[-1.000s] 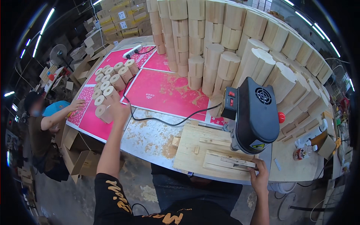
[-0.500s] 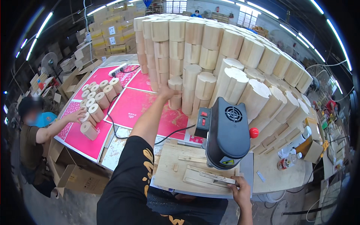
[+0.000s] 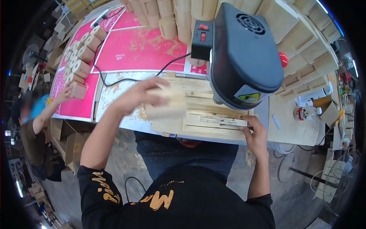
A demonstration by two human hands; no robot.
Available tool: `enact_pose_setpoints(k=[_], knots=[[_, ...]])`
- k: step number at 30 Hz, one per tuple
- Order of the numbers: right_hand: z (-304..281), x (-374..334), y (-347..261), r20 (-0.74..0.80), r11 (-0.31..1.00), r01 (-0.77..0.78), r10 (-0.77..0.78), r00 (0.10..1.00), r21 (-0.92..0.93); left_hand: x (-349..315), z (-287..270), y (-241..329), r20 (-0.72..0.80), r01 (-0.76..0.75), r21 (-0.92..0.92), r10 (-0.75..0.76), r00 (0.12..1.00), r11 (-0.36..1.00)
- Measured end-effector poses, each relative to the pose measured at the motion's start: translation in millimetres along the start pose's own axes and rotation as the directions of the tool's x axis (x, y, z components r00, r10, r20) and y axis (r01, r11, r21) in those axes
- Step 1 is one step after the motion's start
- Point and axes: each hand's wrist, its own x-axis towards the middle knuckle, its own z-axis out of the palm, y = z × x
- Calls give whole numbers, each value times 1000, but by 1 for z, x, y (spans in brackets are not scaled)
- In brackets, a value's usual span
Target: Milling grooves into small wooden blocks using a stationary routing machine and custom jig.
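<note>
My left hand point(image 3: 139, 95) is closed on a short wooden block point(image 3: 167, 106), pale and smeared by motion, above the left part of a wooden jig board point(image 3: 179, 82). Thumb and fingers of my right hand point(image 3: 256, 131) pinch the right end of a slim pale bar point(image 3: 223, 120), which lies along the wooden rails of the jig. Over the board hangs the black head of a bench machine point(image 3: 246, 57), with red switches on its left and a red knob point(image 3: 283, 60) on its right. Its tool end is hidden beneath the housing.
Stacked wooden cylinders point(image 3: 167, 28) stand behind. Pink sheets point(image 3: 133, 47) with sawdust cover the table's left, crossed by a black cable point(image 3: 173, 62). At the far left a co-worker's hand point(image 3: 68, 91) touches a group of bored wooden cylinders point(image 3: 81, 68). A bottle point(image 3: 305, 112) stands right.
My left hand has come back from the stacked cylinders to the jig, now carrying a wooden block. My right hand stays at the bar's end. The view has tilted downward.
</note>
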Motion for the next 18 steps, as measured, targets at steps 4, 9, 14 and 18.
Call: enact_pose_setpoints(k=[4,9,14,18], knots=[[7,-2,0,12,999,45,-46,999,4,-8,60,-12,62,210,125,-219,974,970],[6,-15,5,7,999,-24,24,1000,23,-4,59,-33,53,148,80,-153,987,986],[7,-16,4,9,999,-41,41,999,24,4,62,-35,47,81,58,-84,995,995],[3,-12,10,-40,1000,-29,29,999,7,12,77,-40,55,4,105,-10,998,995]])
